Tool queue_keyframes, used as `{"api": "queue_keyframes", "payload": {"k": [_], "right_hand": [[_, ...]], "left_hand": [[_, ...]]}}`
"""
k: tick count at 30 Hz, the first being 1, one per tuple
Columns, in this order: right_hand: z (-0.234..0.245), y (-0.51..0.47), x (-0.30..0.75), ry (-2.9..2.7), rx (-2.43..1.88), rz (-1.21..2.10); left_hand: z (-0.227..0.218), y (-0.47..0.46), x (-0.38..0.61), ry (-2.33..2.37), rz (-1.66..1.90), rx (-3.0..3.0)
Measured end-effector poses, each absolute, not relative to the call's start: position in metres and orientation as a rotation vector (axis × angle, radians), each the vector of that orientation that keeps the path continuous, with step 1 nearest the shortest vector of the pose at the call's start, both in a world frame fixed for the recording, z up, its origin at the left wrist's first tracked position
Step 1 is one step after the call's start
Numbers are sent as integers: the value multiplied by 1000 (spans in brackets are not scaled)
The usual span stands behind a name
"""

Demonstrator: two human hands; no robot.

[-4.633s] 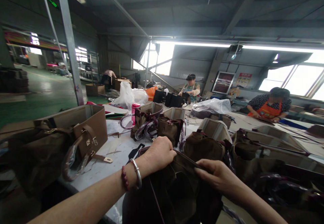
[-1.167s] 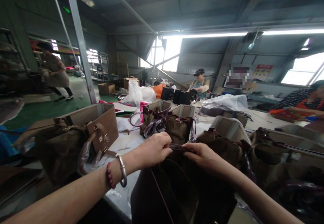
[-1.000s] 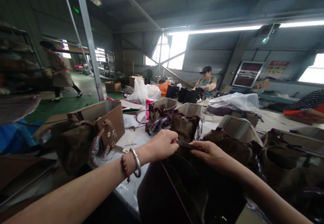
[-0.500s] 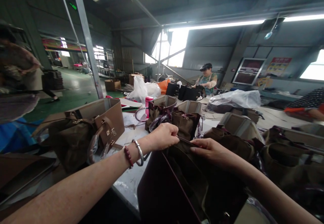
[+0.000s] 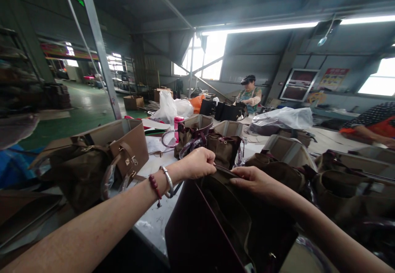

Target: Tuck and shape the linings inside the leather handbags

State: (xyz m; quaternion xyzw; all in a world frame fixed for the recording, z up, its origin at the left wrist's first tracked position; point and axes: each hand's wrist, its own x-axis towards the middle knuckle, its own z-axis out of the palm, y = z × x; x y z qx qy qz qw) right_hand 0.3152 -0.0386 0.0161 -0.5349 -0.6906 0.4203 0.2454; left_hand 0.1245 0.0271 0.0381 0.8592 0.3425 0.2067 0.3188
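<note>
A dark brown handbag [image 5: 216, 227] stands open right in front of me at the table's near edge. My left hand [image 5: 197, 162], with a silver bangle and a red bead bracelet on the wrist, is closed on the far rim of the bag's lining. My right hand [image 5: 254, 180] pinches the same rim just to the right. The fingertips of both hands are tucked over the rim and partly hidden.
A tan handbag [image 5: 123, 149] leans at the left. Several brown bags [image 5: 224, 147] and grey inserts [image 5: 286, 151] crowd the white table [image 5: 154, 223]. A pink bottle [image 5: 177, 122] and plastic sacks [image 5: 280, 118] lie further back. Two people work at the far side and right.
Both hands stay on the bag's rim; they came closer together than 4.6 s ago. The view swung slightly, and a person walking at the left has gone from sight.
</note>
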Motion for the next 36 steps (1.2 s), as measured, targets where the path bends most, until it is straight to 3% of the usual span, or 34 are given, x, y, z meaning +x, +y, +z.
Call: {"api": "queue_keyframes", "payload": {"k": [6,20,36], "right_hand": [[16,-39,319,-1862,-1557,1115],[19,-33,316,-1555,-1421,1581],[25,-23,300,-1852,-1549,1218]], "left_hand": [[41,29,128,916,517,2235],[38,40,131,891,447,2198],[35,46,125,744,454,2296]]}}
